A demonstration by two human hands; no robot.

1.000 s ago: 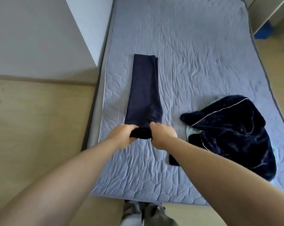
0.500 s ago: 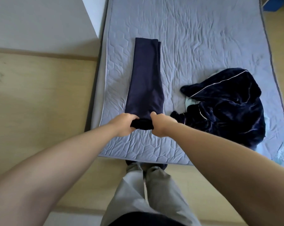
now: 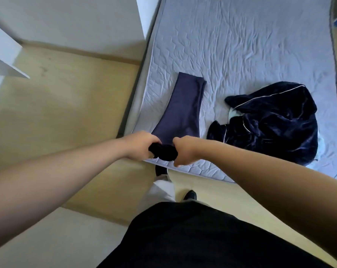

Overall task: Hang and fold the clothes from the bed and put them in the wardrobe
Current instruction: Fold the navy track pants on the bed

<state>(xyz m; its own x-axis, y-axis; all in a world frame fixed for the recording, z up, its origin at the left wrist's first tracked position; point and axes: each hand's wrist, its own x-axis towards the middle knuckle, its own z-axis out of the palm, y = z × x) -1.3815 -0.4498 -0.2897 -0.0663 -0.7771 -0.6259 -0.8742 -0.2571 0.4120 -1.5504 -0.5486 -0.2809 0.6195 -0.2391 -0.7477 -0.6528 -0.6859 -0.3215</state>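
The bed (image 3: 241,45) is serving as the reference. A long navy garment (image 3: 183,109), folded into 1 narrow strip, is lying near the bed's left edge, its near end lifting off the front edge. The left hand (image 3: 139,145) and right hand (image 3: 183,151) are both gripping that bunched near end, fingers curled tight around the dark cloth; the fingertips appear tucked under and are not clearly visible. A crumpled dark velvet garment (image 3: 276,120) with pale piping is resting on the bed, right of the strip and apart from it.
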